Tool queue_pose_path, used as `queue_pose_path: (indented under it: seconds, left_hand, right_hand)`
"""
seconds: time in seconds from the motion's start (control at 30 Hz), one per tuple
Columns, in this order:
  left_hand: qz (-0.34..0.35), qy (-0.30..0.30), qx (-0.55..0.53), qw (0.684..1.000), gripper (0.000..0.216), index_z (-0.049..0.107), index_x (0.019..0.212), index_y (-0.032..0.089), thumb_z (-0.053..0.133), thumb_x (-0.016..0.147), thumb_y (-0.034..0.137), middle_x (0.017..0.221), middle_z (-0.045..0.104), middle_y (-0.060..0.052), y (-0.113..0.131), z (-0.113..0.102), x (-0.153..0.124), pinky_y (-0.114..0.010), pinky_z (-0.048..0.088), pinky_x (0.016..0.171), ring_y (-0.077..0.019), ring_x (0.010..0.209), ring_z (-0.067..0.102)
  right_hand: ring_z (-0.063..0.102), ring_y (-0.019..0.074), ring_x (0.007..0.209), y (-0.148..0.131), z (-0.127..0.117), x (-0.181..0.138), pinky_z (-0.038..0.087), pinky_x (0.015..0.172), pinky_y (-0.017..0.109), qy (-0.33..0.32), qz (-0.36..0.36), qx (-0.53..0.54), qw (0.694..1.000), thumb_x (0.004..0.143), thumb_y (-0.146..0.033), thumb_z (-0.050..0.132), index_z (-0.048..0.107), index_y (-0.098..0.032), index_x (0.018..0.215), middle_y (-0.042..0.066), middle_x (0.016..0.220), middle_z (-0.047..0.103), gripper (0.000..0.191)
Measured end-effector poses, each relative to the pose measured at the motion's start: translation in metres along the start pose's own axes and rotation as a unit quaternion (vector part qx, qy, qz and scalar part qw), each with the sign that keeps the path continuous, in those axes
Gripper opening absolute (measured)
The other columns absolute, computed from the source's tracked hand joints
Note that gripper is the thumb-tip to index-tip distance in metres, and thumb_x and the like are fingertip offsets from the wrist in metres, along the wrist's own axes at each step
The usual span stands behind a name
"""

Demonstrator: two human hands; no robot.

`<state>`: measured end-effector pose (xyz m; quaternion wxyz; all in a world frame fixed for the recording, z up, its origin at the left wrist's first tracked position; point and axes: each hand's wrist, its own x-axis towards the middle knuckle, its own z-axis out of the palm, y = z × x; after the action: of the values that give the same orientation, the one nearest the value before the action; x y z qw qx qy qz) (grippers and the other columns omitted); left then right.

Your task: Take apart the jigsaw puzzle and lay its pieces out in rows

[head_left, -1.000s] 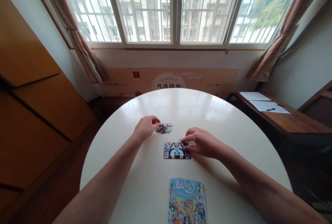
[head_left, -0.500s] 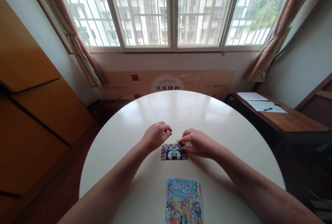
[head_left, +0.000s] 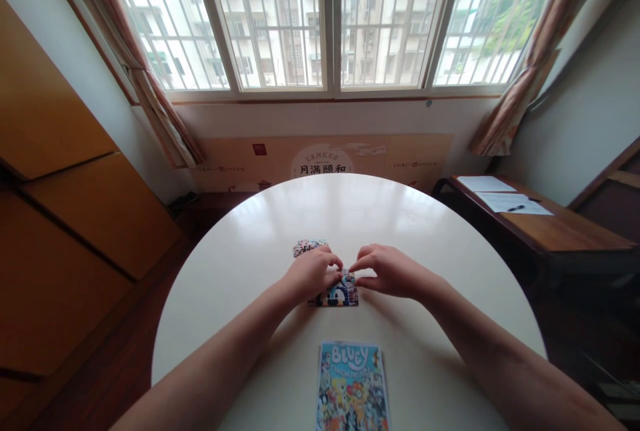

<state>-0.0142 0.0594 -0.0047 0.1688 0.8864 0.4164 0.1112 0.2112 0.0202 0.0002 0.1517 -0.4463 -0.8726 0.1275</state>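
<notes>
A partly hidden jigsaw puzzle [head_left: 337, 296] with a blue cartoon dog face lies on the white round table [head_left: 240, 244]. My left hand [head_left: 314, 271] reaches over its upper left part. Its thumb and index finger are pinched at the puzzle's top edge, on what looks like a small puzzle piece, mostly hidden by the fingers. At the upper right corner, my right hand [head_left: 390, 271] has thumb and index finger apart, the tips touching or very near the puzzle's edge. Behind my left hand is a pile of loose puzzle pieces [head_left: 306, 246].
A Bluey picture sheet [head_left: 353, 384] lies closer to me on the table. To the right stands a wooden desk [head_left: 575, 228] with papers [head_left: 513, 203] and pens. Orange-brown cabinets [head_left: 65, 218] are at the left, a barred window ahead.
My left hand has moved right and down from the loose pieces onto the puzzle's top edge, uncovering the pile. My right hand has shifted slightly right, its fingers drawn back to the puzzle's edge.
</notes>
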Motion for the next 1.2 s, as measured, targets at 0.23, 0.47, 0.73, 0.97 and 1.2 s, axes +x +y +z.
queue_pose_path:
  seconds: [0.23,0.47,0.73,0.97,1.2]
  left_hand:
    - [-0.009,-0.006,-0.039,0.999,0.018,0.075,0.096,0.022,0.069,0.081,0.028,0.101,0.066,-0.006,-0.002,0.003,0.002,-0.034,0.048,0.091,-0.0237,0.099,0.063]
    - [-0.015,0.021,-0.027,0.999,0.016,0.072,0.093,0.022,0.070,0.077,0.024,0.099,0.071,-0.005,0.002,0.005,0.001,-0.034,0.048,0.089,-0.0238,0.099,0.064]
    - [-0.010,0.029,-0.067,0.997,0.009,0.071,0.085,0.023,0.067,0.077,0.019,0.090,0.076,0.001,0.003,0.001,0.000,-0.030,0.049,0.078,-0.0202,0.088,0.067]
    - [-0.081,0.117,-0.182,0.973,0.013,0.072,0.088,0.019,0.061,0.082,0.022,0.085,0.076,-0.003,-0.028,-0.025,0.002,-0.030,0.054,0.075,-0.0186,0.079,0.070]
    - [-0.158,0.179,-0.073,0.968,0.014,0.073,0.086,0.021,0.063,0.080,0.029,0.087,0.077,-0.003,-0.064,-0.037,0.005,-0.030,0.052,0.078,-0.0204,0.083,0.069]
  right_hand:
    - [0.062,0.0134,0.080,-0.002,0.003,0.003,0.037,0.069,0.024,-0.025,-0.003,0.002,1.000,0.082,-0.028,0.072,0.079,-0.033,0.103,0.001,0.092,0.069,0.022]
    - [0.061,0.0126,0.077,-0.001,0.004,0.002,0.036,0.068,0.023,-0.020,-0.003,0.000,1.000,0.082,-0.029,0.072,0.079,-0.033,0.101,0.001,0.090,0.069,0.021]
    - [0.060,0.0117,0.076,-0.002,0.004,0.002,0.035,0.067,0.023,-0.017,-0.004,0.001,1.000,0.084,-0.028,0.070,0.079,-0.034,0.100,0.000,0.090,0.069,0.020]
    - [0.063,0.0126,0.079,0.000,0.005,0.003,0.037,0.069,0.024,-0.020,-0.006,0.011,1.000,0.084,-0.029,0.070,0.079,-0.033,0.103,0.001,0.093,0.070,0.022]
    - [0.062,0.0121,0.079,0.001,0.006,0.002,0.038,0.069,0.023,-0.023,-0.007,0.016,1.000,0.085,-0.028,0.070,0.079,-0.033,0.104,0.002,0.093,0.070,0.022]
